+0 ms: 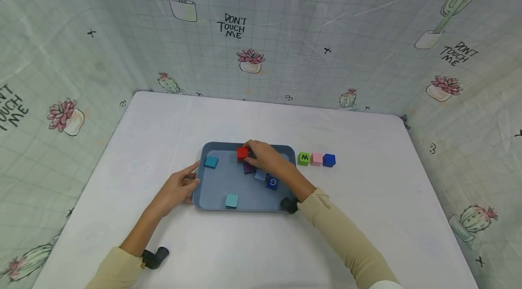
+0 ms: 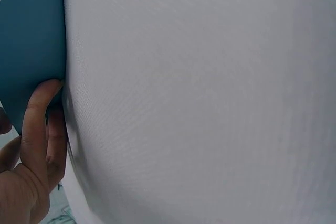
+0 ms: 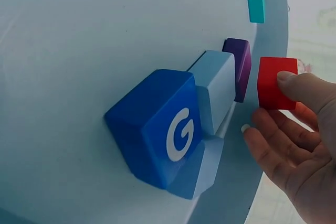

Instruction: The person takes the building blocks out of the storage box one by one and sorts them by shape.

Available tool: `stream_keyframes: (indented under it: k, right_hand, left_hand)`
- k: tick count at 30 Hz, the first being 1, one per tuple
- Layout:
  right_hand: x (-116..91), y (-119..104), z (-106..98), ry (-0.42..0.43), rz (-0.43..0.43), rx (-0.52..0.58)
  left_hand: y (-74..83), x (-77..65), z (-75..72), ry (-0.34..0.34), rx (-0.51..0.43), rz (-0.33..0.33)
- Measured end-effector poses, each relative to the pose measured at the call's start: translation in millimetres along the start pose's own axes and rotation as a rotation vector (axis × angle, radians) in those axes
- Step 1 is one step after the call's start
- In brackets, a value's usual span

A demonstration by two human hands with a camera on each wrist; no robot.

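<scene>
My right hand (image 1: 267, 157) pinches a red block (image 3: 277, 83) between thumb and fingers, over the far side of a blue-grey tray (image 1: 216, 185). Beside that hand a purple block (image 1: 249, 168), a light blue block (image 1: 261, 175) and a dark blue block (image 3: 152, 129) marked with a white G form a slanting row in the tray. A teal block (image 1: 211, 162) lies near the far left corner, and a pale turquoise block (image 1: 231, 201) by the near edge. At the tray's left end, my left hand (image 1: 175, 191) holds the rim; its thumb tip meets the edge in the left wrist view.
Just right of the tray, a green block (image 1: 303, 158) marked W, a pink block (image 1: 316, 159) and a blue block (image 1: 329, 160) stand in a row on the white table (image 1: 367, 216). A cactus-print cloth (image 1: 285, 53) hangs behind and at both sides.
</scene>
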State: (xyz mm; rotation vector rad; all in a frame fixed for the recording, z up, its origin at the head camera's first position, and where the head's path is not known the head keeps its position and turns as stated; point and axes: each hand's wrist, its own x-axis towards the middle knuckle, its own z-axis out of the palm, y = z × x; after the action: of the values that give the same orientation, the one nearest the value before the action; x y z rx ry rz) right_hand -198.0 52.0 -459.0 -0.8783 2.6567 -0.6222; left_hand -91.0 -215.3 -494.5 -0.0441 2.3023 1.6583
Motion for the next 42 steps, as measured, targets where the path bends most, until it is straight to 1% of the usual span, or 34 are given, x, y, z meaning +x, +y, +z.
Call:
stream_keyframes:
  k: [7,11,16,21,27,34,37,42]
  right_hand:
    - [-4.8,3.7,-0.3,0.002,0.003,-0.006]
    - [-9.7,3.7,-3.5,0.006,0.004,0.021]
    - [-16.3,4.3,-10.6,0.034,-0.013,0.076]
    - [-22.1,8.2,-17.4,0.070,-0.020,0.095]
    - [-29.4,15.3,-25.4,0.103,0.010,0.112]
    - [-37.8,24.6,-33.7,0.127,0.014,0.120]
    - [-40.3,29.0,-35.8,0.128,0.018,0.126]
    - [-43.4,35.8,-37.5,0.121,0.047,0.144]
  left_hand:
    - [-1.7,0.3,0.8,0.002,0.003,-0.003]
    - [-2.1,0.1,1.1,0.003,0.003,-0.005]
    - [-1.0,-0.9,0.8,0.000,-0.005,-0.001]
    - [1.4,-1.9,0.1,0.000,-0.008,-0.002]
    - [1.4,0.8,-1.0,0.001,0.011,-0.015]
    - [4.3,0.4,-1.8,-0.003,0.014,0.002]
    - [5.5,0.3,-1.8,-0.002,0.013,-0.003]
    - [6.2,1.1,-1.5,-0.004,0.017,-0.010]
